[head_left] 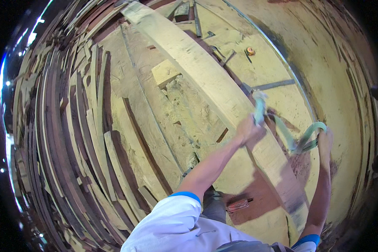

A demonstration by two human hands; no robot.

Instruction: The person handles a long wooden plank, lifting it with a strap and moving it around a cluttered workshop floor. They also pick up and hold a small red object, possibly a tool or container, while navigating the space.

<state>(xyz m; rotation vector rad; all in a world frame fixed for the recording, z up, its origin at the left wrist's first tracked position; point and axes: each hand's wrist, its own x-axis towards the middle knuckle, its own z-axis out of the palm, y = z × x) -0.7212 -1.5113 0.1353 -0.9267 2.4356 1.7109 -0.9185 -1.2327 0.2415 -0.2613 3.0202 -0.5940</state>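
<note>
A long pale plank (206, 80) runs diagonally from the far left to the near right in front of me. Above its right edge my left hand (250, 129) is closed around one part of a pale green strip (284, 130), which looks like a band or cloth. From there the strip sags past the plank's right side and rises in a loop to my right hand (324, 140), whose fingers are closed on its other part. Both hands are slightly blurred. A bunched, whitish end (259, 95) of the strip sticks up beyond my left hand.
Many long boards (67, 138) lie stacked on the left. A wood block (164, 73) sits left of the plank. To its right are a dark flat bar (274, 84), an orange-and-black tape measure (250, 51) and several tools. A small red bundle (238, 205) lies near my legs.
</note>
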